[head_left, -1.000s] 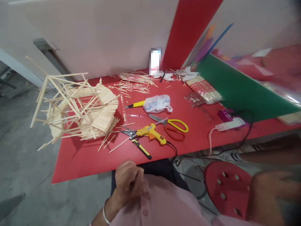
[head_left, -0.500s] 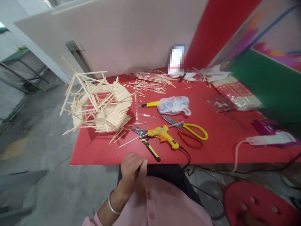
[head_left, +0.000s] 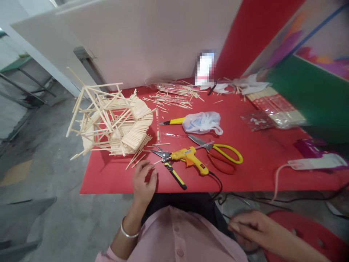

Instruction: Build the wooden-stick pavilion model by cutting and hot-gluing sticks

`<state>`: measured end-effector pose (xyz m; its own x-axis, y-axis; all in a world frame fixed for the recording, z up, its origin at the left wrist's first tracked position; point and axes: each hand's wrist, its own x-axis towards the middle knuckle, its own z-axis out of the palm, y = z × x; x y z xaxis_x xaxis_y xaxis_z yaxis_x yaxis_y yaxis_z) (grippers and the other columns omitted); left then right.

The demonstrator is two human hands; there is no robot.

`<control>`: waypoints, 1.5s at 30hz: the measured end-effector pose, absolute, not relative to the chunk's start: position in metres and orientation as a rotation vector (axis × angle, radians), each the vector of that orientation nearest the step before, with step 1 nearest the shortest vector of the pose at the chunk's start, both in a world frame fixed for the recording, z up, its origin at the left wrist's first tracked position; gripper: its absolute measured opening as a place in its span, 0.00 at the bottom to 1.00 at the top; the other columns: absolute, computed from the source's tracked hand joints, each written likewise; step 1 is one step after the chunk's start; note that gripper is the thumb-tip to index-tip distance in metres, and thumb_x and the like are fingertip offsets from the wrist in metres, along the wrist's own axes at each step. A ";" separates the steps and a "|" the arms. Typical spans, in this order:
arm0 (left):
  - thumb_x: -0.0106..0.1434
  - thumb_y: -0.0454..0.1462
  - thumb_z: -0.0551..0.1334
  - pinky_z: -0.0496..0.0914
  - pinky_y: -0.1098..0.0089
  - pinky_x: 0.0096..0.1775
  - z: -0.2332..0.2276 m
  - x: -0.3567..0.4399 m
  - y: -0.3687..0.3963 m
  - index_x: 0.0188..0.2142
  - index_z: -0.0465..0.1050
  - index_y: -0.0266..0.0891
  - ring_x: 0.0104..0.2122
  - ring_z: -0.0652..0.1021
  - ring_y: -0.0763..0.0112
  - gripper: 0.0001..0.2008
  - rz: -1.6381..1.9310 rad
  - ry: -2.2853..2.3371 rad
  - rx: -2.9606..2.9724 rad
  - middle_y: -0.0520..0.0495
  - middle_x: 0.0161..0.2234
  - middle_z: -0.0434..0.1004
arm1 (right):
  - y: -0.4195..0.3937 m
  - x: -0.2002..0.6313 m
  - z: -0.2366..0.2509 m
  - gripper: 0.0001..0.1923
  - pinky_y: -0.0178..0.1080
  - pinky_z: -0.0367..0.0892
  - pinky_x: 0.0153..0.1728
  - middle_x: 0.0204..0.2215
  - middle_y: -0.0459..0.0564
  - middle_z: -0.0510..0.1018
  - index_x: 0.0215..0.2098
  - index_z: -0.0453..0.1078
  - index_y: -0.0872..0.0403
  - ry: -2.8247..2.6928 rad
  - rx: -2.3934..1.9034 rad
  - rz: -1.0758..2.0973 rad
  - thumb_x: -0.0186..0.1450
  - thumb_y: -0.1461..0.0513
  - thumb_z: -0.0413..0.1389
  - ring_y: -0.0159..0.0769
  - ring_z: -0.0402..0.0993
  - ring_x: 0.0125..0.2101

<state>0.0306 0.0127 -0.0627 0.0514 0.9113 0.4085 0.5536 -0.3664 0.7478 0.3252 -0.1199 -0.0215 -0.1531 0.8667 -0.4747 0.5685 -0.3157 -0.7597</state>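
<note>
My left hand, with a bangle on its wrist, rests at the front table edge, fingers loosely curled and apart, holding nothing visible. Close by its fingertips lie loose wooden sticks and the pruning shears. My right hand is off the table at the lower right, above a red stool; motion smears its fingers, so I cannot tell whether it holds anything. A frame-like stick model stands at the table's left. A yellow glue gun lies across the shears, its cord running off the front edge.
Scissors, a yellow-handled cutter and a knotted plastic bag lie mid-table. Stick bundles and a lit phone are at the back. Packaged sticks and a power strip sit right. A red stool is below.
My hands were close together before my chest. The left has moved forward to the table edge and loosened. The right has swung out to the lower right, over the stool.
</note>
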 end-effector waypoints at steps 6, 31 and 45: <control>0.62 0.32 0.59 0.72 0.67 0.38 -0.062 0.041 0.017 0.34 0.75 0.39 0.35 0.75 0.69 0.05 1.234 1.424 1.980 0.46 0.33 0.74 | -0.035 0.266 -0.015 0.16 0.45 0.68 0.44 0.42 0.55 0.78 0.43 0.73 0.51 -1.784 -1.988 0.271 0.66 0.54 0.48 0.46 0.73 0.44; 0.63 0.35 0.61 0.73 0.61 0.47 -0.084 0.062 -0.003 0.44 0.74 0.42 0.46 0.75 0.62 0.10 0.942 1.187 2.357 0.41 0.47 0.74 | 0.009 0.268 -0.077 0.12 0.42 0.65 0.37 0.37 0.56 0.74 0.40 0.66 0.55 -1.690 -2.004 0.374 0.62 0.59 0.46 0.45 0.71 0.38; 0.57 0.27 0.58 0.71 0.57 0.48 -0.078 0.062 -0.003 0.48 0.69 0.39 0.46 0.73 0.59 0.19 0.869 1.103 2.400 0.39 0.52 0.72 | 0.012 0.261 -0.066 0.20 0.38 0.59 0.28 0.30 0.55 0.77 0.52 0.63 0.60 -1.632 -2.278 0.288 0.66 0.58 0.45 0.43 0.72 0.29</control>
